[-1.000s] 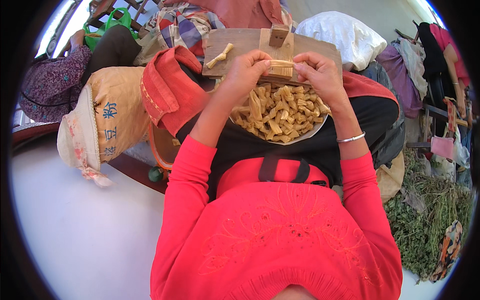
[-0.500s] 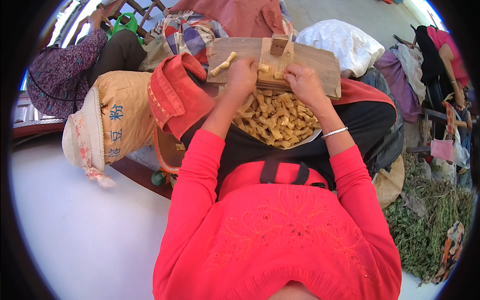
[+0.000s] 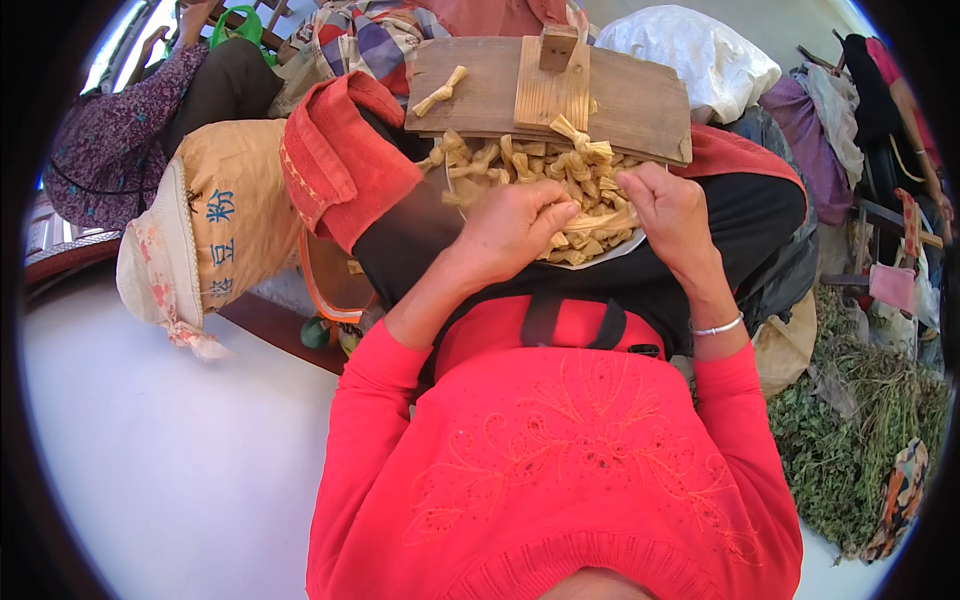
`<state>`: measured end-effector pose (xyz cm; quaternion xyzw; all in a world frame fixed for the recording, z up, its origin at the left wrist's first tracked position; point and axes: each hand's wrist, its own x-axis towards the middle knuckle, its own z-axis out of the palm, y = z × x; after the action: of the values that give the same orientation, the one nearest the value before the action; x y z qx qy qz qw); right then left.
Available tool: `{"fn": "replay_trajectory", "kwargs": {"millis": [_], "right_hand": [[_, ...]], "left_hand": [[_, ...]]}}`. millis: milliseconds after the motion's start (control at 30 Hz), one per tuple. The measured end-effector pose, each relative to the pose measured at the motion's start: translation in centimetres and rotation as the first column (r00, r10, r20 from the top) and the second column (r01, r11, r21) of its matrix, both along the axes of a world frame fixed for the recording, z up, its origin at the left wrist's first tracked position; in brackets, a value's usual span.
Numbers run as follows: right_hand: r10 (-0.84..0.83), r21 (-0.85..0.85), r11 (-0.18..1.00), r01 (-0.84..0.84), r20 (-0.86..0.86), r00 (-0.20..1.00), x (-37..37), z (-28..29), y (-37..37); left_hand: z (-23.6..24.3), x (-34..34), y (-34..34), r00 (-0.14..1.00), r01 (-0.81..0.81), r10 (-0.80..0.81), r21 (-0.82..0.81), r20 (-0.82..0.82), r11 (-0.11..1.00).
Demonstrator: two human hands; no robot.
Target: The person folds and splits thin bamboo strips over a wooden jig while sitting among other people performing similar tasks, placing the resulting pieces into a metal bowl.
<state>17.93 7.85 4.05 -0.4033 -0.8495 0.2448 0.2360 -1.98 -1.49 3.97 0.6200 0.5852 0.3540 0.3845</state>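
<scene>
Knotted strips (image 3: pixel 578 178) are heaped at board's (image 3: pixel 640 105) 6 o'clock. L hand (image 3: pixel 515 228) is curled over their 7 o'clock side, R hand (image 3: pixel 668 208) at 3; whether any's gripped by either can't be told. Prob. light, pliable, non-slip; best pinched mid-length, as ends may tear.

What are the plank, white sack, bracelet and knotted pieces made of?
Plank: wood, apparently unvarnished; brown grain shows.
White sack: probably plastic, semi-glossy; crinkled highlights.
Bracelet: likely polished metal; silvery shine.
Knotted pieces: tan, ridged, slightly glossy; substance unclear, perhaps a dried food.
</scene>
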Motion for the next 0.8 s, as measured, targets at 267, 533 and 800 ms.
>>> {"fn": "replay_trajectory", "kwargs": {"millis": [267, 533, 800], "right_hand": [[0.231, -0.332, 0.564, -0.756, -0.816, 0.53, 0.7, 9.8, -6.0], [-0.048, 0.091, 0.99, 0.11, -0.516, 0.855, -1.2, 2.5, -2.1], [-0.085, -0.357, 0.934, -0.025, -0.29, 0.953, -0.7, -3.6, -1.6]], "left_hand": [[7.3, 1.9, -0.9, 0.824, 0.164, -0.282, 0.269, 0.491, 0.949], [3.0, 5.6, 1.4, 0.766, 0.051, -0.107, 0.107, 0.634, 0.993], [-2.1, 3.3, 1.6, 0.907, 0.039, 0.159, 0.453, -0.39, 0.89]]}}
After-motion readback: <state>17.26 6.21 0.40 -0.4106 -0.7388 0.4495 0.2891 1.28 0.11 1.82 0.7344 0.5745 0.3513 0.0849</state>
